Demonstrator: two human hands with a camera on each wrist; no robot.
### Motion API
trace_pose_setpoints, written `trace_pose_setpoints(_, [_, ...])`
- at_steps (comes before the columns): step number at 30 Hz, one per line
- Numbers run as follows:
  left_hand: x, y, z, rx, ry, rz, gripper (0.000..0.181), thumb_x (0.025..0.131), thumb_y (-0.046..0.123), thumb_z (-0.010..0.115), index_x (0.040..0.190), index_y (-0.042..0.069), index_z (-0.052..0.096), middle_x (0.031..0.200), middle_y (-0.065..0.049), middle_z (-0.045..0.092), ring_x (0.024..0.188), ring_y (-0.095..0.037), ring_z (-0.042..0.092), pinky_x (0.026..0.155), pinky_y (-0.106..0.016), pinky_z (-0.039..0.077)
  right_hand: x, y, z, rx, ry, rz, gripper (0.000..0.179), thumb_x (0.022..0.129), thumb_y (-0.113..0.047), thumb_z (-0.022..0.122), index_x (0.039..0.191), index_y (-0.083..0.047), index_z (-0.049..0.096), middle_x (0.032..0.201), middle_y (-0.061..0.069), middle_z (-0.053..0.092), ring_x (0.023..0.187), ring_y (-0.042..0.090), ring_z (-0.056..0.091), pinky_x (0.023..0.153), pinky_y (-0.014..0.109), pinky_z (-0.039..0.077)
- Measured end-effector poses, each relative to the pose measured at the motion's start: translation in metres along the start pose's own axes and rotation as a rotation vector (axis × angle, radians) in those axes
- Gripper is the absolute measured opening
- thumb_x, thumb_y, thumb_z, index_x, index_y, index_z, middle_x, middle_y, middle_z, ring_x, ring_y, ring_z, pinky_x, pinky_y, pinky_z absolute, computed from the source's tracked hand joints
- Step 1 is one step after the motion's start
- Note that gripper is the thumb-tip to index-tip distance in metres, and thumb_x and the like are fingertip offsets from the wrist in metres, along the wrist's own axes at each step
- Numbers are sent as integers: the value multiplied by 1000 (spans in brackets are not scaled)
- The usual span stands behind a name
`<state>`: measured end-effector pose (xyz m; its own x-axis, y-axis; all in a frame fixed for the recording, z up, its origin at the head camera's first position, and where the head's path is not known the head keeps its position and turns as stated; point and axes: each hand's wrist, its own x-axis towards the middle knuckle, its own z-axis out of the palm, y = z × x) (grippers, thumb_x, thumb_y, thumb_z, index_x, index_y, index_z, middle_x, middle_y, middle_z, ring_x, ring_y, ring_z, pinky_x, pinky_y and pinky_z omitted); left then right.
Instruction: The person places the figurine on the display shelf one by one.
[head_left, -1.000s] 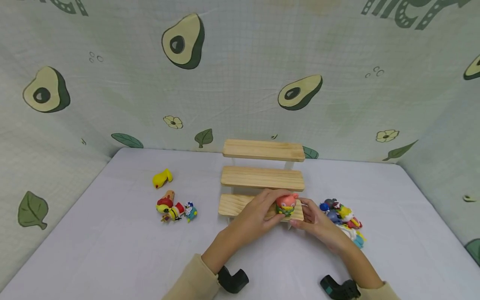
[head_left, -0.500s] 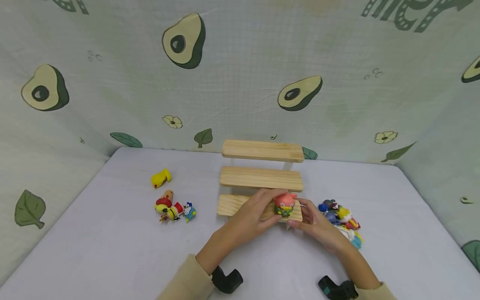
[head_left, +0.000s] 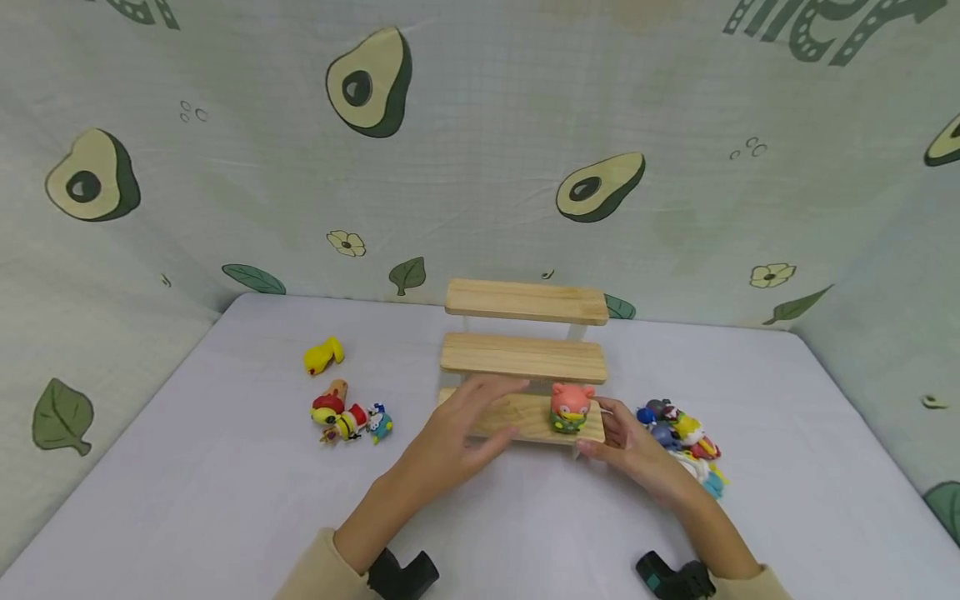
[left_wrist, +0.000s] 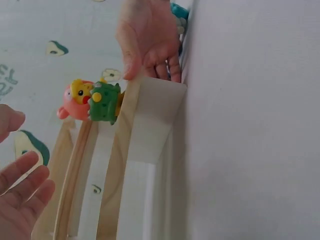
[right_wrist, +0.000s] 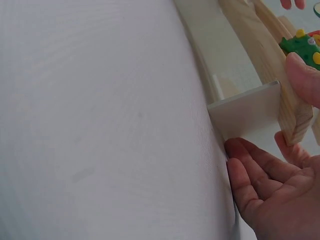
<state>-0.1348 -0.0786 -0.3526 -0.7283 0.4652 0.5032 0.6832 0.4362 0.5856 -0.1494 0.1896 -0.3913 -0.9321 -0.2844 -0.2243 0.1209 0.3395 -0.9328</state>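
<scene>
A small toy figure with a pink head, yellow beak and green body stands upright on the right part of the lowest board of a three-step wooden display stand. My left hand is spread, apart from the figure on its left, over the same board. In the left wrist view its fingers hold nothing. At the board's right end, my right hand pinches the wood between thumb and forefinger. The right wrist view shows its other fingers beside the white leg below.
Several toy figures lie in a heap right of the stand, close behind my right hand. On the left are a yellow toy and a cluster of figures. A patterned cloth hangs behind the table.
My left hand has let go of the pink-headed toy figure and drawn back to the left, its fingers spreading. The figure stays standing on the board. My right hand keeps its place.
</scene>
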Motion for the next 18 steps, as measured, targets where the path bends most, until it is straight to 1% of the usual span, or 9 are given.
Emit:
trace_pose_setpoints(2, [-5, -1, -7, -4, 43, 10, 48, 91, 23, 61, 136, 23, 45, 130, 6, 50, 119, -9, 49, 95, -33, 46, 0, -1, 0, 1, 0, 1, 73, 86, -24, 66, 142, -7, 22, 144, 26, 34, 131, 40, 36, 98, 45, 42])
trace_pose_setpoints(5, [-13, -5, -18, -6, 113, 16, 48, 89, 17, 62, 134, 19, 47, 128, 1, 52, 117, -13, 51, 95, -32, 46, 0, -2, 0, -2, -1, -1, 73, 86, -24, 65, 142, -7, 22, 144, 26, 34, 131, 40, 36, 99, 46, 41])
trace_pose_setpoints(7, [-17, -9, -25, -8, 152, -1, 47, 88, 14, 64, 132, 16, 49, 127, 0, 54, 115, -13, 51, 94, -29, 45, 0, -2, 0, -6, -2, -3, 73, 86, -24, 65, 142, -7, 22, 144, 26, 34, 131, 40, 36, 99, 47, 40])
trace_pose_setpoints(9, [-22, -14, -32, -9, 182, -32, 47, 87, 12, 65, 131, 15, 50, 125, 0, 55, 114, -13, 52, 94, -27, 45, -1, -3, 0, -9, 0, -1, 74, 86, -25, 65, 142, -7, 21, 144, 26, 33, 132, 40, 35, 99, 48, 40])
trace_pose_setpoints(12, [-29, -22, -41, 6, 215, -81, 45, 86, 9, 65, 129, 14, 52, 123, 1, 57, 113, -12, 52, 93, -23, 45, -1, -3, 0, -10, 1, 8, 74, 86, -25, 65, 143, -8, 21, 144, 26, 33, 132, 41, 34, 100, 49, 39])
trace_pose_setpoints(18, [-43, -41, -58, 47, 264, -144, 46, 83, 3, 67, 126, 13, 54, 117, 2, 59, 105, -13, 56, 89, -18, 45, -1, -4, 0, 1, -2, 16, 74, 86, -26, 65, 142, -8, 21, 145, 25, 32, 133, 41, 33, 100, 49, 39])
